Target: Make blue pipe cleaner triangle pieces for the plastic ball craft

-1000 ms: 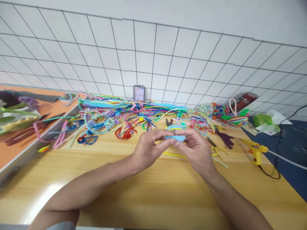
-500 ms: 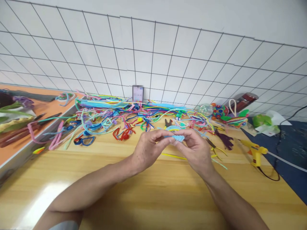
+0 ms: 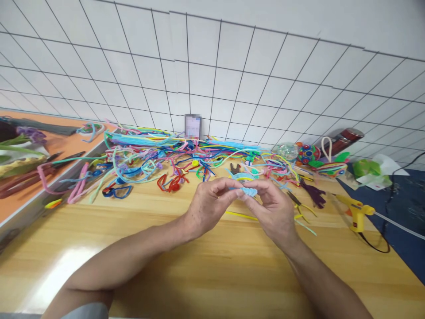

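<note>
Near the middle of the wooden table, a small light blue braided or coiled piece (image 3: 249, 191) is pinched between both hands. My left hand (image 3: 209, 204) grips its left side with thumb and fingertips. From the right, my right hand (image 3: 272, 208) pinches it, and the two thumbs nearly meet below it. Just behind the fingers, a blue and yellow curved piece (image 3: 239, 176) shows in part; whether it joins the held piece cannot be made out. A yellow pipe cleaner (image 3: 241, 215) lies beneath the hands.
Many coloured pipe cleaners (image 3: 142, 138) are heaped along the wall. Yellow-handled pliers (image 3: 300, 204), a dark purple piece (image 3: 313, 194) and a yellow glue gun (image 3: 357, 212) with its cord lie at the right. A small screen (image 3: 193, 126) leans on the wall. An orange surface adjoins at the left.
The camera view has shifted slightly. Both hands keep nearly the same grip on the light blue piece.
</note>
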The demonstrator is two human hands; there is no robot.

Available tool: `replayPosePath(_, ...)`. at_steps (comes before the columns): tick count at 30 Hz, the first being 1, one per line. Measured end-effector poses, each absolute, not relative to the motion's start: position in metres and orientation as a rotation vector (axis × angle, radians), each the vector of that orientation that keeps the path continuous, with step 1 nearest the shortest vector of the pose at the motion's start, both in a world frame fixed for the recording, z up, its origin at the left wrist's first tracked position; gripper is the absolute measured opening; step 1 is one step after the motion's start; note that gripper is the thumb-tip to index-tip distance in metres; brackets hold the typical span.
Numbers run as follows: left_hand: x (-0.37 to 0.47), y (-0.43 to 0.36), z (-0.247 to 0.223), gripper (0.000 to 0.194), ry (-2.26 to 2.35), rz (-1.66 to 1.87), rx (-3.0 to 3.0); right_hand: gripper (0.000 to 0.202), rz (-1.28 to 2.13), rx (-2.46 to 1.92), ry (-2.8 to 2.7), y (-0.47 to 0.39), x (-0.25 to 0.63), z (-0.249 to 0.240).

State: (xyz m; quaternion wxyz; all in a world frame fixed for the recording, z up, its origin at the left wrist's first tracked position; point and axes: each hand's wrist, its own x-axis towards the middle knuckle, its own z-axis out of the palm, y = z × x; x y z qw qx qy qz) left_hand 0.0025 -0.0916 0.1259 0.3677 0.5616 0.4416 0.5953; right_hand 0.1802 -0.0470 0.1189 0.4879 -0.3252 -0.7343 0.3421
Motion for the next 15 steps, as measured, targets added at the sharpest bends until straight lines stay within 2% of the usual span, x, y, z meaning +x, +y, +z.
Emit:
replayPosePath(3, 0.001, -0.091, 0.131, 0.016, 1.112, 1.48, 1.47, 0.017, 0.94, -0.778, -1.747, -0.046, 0.181, 0.121)
replayPosePath(8, 0.001, -0.087, 0.135, 0.033, 1.012, 1.4, 1.405, 0.026, 1.152, -0.771, -1.61, -0.043, 0.181, 0.128)
replayPosePath(15, -0.003, -0.085, 0.125, 0.032, 1.036, 1.334, 1.472, 0.031, 1.25, -0.786, -1.594, -0.041, 0.18, 0.132)
